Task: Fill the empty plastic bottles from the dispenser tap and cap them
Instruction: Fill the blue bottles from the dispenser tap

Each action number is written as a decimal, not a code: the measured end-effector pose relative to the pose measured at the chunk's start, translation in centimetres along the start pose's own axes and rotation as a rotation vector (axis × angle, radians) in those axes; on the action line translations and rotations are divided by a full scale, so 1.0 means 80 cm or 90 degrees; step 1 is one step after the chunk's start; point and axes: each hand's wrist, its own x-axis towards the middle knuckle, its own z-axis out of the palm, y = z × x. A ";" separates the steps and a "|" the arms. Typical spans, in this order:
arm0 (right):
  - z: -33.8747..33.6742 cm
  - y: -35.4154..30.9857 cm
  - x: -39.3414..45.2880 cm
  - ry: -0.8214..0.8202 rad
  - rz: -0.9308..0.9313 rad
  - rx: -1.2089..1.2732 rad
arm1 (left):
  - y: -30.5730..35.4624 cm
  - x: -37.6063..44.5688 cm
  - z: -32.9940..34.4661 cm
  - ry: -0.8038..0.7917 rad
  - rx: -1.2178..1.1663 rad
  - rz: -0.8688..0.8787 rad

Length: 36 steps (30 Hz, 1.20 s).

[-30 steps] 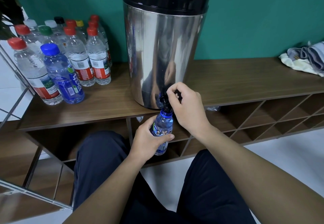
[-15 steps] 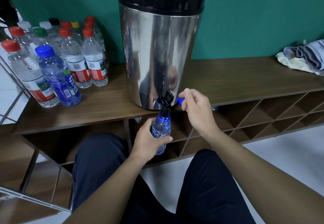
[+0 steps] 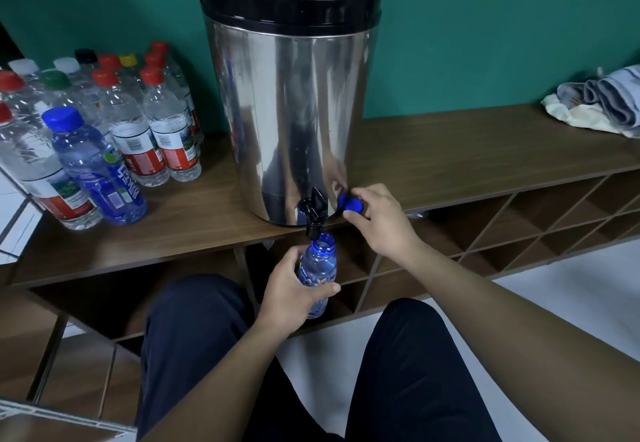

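At the far left of the wooden shelf top (image 3: pixel 450 164) stands a cluster of capped plastic bottles (image 3: pixel 162 130), mostly clear with red caps, a few with white, green, black and yellow ones. Nearest in that group is a blue-tinted bottle with a blue cap (image 3: pixel 100 168), upright at the front of the cluster.

In the middle sits a tall stainless-steel dispenser (image 3: pixel 291 112) with a black lid, close to the near edge of the shelf. Its black tap (image 3: pixel 313 213) juts out low on the front, over the edge.

Just below the tap spout is the open blue bottle (image 3: pixel 317 268), uncapped and held nearly upright, its mouth close under the spout but apart from it. The left hand (image 3: pixel 291 292) grips it around the middle, fingers and thumb curled round the body.

To the right of the tap, the right hand (image 3: pixel 381 220) pinches a blue cap (image 3: pixel 351 205) between thumb and fingertips, right at the dispenser's base by the shelf edge.

At the far right of the shelf top lies a heap of folded cloths (image 3: pixel 602 102), against the green wall.
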 end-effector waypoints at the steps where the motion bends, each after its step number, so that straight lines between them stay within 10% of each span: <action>1: 0.002 0.000 0.004 -0.008 -0.004 -0.014 | 0.001 -0.001 0.001 -0.003 0.000 0.000; 18: -0.043 -0.050 -0.085 -0.088 -0.038 0.251 | 0.017 -0.021 -0.001 -0.056 -0.022 0.035; 36: -0.161 -0.153 -0.090 -0.322 -0.348 -0.071 | 0.100 -0.070 -0.046 -0.144 -0.026 0.125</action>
